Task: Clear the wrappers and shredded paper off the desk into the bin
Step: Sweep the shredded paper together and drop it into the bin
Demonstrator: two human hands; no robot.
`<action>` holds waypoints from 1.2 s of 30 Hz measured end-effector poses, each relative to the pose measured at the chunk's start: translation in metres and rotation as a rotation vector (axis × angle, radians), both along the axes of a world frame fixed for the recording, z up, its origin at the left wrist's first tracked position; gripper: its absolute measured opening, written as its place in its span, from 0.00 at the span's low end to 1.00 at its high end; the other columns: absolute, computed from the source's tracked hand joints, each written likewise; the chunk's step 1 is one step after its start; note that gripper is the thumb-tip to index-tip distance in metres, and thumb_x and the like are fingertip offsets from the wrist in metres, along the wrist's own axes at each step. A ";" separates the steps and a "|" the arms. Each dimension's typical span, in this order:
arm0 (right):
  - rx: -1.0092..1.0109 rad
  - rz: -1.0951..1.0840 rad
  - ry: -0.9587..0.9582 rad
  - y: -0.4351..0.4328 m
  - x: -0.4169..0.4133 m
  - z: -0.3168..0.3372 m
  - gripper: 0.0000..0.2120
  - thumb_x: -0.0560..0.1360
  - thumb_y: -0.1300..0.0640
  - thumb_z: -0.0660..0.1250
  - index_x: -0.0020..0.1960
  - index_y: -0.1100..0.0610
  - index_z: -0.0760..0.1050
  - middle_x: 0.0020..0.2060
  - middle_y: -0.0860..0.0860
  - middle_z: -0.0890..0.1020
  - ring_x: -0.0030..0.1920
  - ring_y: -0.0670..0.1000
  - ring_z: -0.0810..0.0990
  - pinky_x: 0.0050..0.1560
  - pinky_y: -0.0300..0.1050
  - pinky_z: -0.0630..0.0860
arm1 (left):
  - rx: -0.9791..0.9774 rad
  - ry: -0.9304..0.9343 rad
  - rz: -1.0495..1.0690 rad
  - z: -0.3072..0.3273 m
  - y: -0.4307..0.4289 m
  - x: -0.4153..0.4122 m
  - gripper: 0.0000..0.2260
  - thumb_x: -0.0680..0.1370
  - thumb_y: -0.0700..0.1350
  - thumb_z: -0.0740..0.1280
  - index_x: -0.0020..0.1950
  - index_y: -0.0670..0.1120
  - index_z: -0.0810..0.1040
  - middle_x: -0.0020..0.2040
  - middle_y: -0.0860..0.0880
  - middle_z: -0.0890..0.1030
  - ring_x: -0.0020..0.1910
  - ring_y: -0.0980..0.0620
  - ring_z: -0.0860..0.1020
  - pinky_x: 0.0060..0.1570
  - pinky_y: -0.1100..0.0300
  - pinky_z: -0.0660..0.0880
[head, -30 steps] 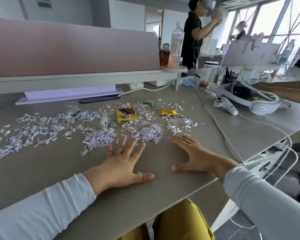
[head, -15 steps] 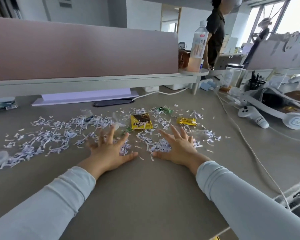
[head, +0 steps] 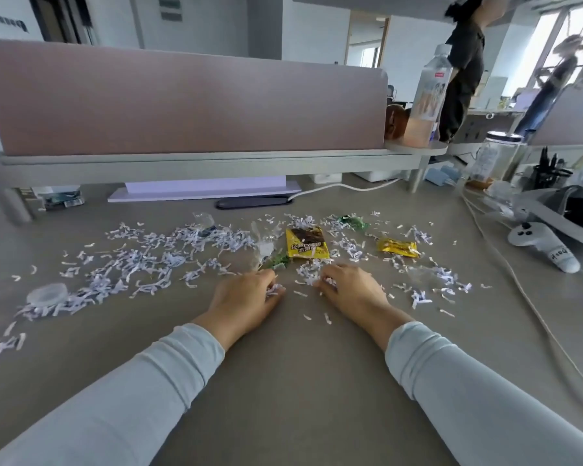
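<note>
Shredded white paper [head: 142, 264] lies scattered across the grey desk [head: 283, 381], thickest left of centre. A large yellow wrapper [head: 305, 243] lies just beyond my hands. A smaller yellow wrapper [head: 398, 247] is to its right and a green wrapper [head: 352, 222] sits farther back. Clear wrappers [head: 265, 240] lie left of the large yellow one. My left hand [head: 246, 297] is curled over a clump of shreds, fingers closed on them. My right hand [head: 350, 290] is curled the same way over shreds beside it. No bin is in view.
A pink divider [head: 182, 99] on a raised shelf closes the back. A drink bottle [head: 428, 95] stands on the shelf end. A white controller [head: 546, 247], a headset and cables [head: 505, 270] lie right. A clear lid [head: 48, 294] sits at left. A person [head: 461, 72] stands beyond.
Both hands slid forward from the bare desk into the paper, then their spread fingers curled shut around shreds. The camera tilted toward the desk.
</note>
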State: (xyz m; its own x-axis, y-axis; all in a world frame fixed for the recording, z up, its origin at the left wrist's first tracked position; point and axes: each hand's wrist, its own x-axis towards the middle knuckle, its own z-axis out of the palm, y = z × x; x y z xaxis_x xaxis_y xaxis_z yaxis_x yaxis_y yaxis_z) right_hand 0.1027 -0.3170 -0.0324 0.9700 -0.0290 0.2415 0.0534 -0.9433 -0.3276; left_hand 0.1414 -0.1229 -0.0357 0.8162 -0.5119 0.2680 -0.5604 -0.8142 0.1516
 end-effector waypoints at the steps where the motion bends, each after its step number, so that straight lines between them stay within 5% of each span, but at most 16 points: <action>1: 0.004 -0.009 -0.006 0.005 0.001 0.003 0.13 0.77 0.47 0.60 0.49 0.57 0.74 0.47 0.56 0.80 0.46 0.59 0.79 0.43 0.49 0.76 | -0.014 0.013 -0.001 0.001 0.002 0.000 0.12 0.79 0.54 0.57 0.49 0.47 0.72 0.49 0.46 0.80 0.47 0.45 0.78 0.38 0.57 0.67; 5: 0.051 0.014 -0.047 0.031 0.009 0.023 0.12 0.77 0.50 0.60 0.48 0.59 0.74 0.44 0.60 0.82 0.44 0.61 0.79 0.42 0.50 0.77 | -0.145 -0.009 0.030 0.014 0.023 -0.003 0.15 0.80 0.53 0.54 0.47 0.44 0.75 0.40 0.45 0.81 0.37 0.46 0.77 0.31 0.58 0.65; 8: 0.103 0.117 -0.104 0.063 0.019 0.043 0.12 0.77 0.51 0.61 0.48 0.59 0.75 0.44 0.59 0.82 0.43 0.59 0.79 0.41 0.48 0.74 | -0.211 -0.055 0.100 0.032 0.054 -0.007 0.15 0.80 0.53 0.53 0.40 0.46 0.71 0.28 0.52 0.71 0.30 0.49 0.72 0.29 0.58 0.64; 14: 0.176 0.323 -0.181 0.152 0.036 0.083 0.13 0.78 0.51 0.60 0.46 0.61 0.73 0.36 0.61 0.79 0.36 0.61 0.75 0.36 0.45 0.68 | -0.300 -0.219 0.243 0.078 0.135 -0.018 0.16 0.80 0.50 0.54 0.36 0.44 0.68 0.24 0.52 0.66 0.23 0.55 0.66 0.25 0.57 0.57; 18: 0.253 0.481 -0.264 0.221 0.048 0.104 0.14 0.77 0.52 0.62 0.44 0.64 0.73 0.35 0.60 0.77 0.35 0.57 0.72 0.38 0.48 0.69 | -0.321 -0.322 0.337 0.113 0.193 -0.035 0.15 0.80 0.50 0.55 0.36 0.45 0.67 0.25 0.50 0.68 0.26 0.47 0.71 0.29 0.54 0.67; 25: 0.374 0.733 -0.416 0.344 0.050 0.158 0.13 0.76 0.53 0.63 0.43 0.63 0.75 0.31 0.54 0.72 0.33 0.54 0.68 0.33 0.41 0.57 | -0.346 -0.528 0.546 0.175 0.294 -0.074 0.15 0.79 0.50 0.56 0.36 0.43 0.66 0.27 0.46 0.70 0.32 0.40 0.72 0.34 0.54 0.67; 29: 0.546 0.897 -0.443 0.409 0.041 0.186 0.12 0.75 0.55 0.65 0.38 0.61 0.72 0.31 0.52 0.72 0.32 0.50 0.68 0.30 0.30 0.65 | -0.342 -0.635 0.704 0.199 0.357 -0.089 0.17 0.80 0.48 0.56 0.35 0.39 0.68 0.27 0.45 0.70 0.32 0.41 0.70 0.32 0.55 0.66; 36: 0.619 1.009 -0.403 0.476 0.038 0.197 0.11 0.75 0.54 0.65 0.41 0.62 0.75 0.28 0.47 0.70 0.30 0.43 0.68 0.31 0.26 0.65 | -0.417 -0.313 0.932 0.186 0.445 -0.089 0.14 0.78 0.53 0.58 0.39 0.46 0.73 0.41 0.43 0.79 0.42 0.44 0.76 0.41 0.57 0.69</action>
State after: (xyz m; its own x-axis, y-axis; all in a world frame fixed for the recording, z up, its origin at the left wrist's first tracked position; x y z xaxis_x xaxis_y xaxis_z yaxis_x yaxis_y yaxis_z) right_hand 0.1408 0.1594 0.1644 0.4862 0.4693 0.7371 0.8617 -0.1170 -0.4938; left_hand 0.0524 0.3224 0.1501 0.7029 0.4588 0.5436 0.1941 -0.8589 0.4740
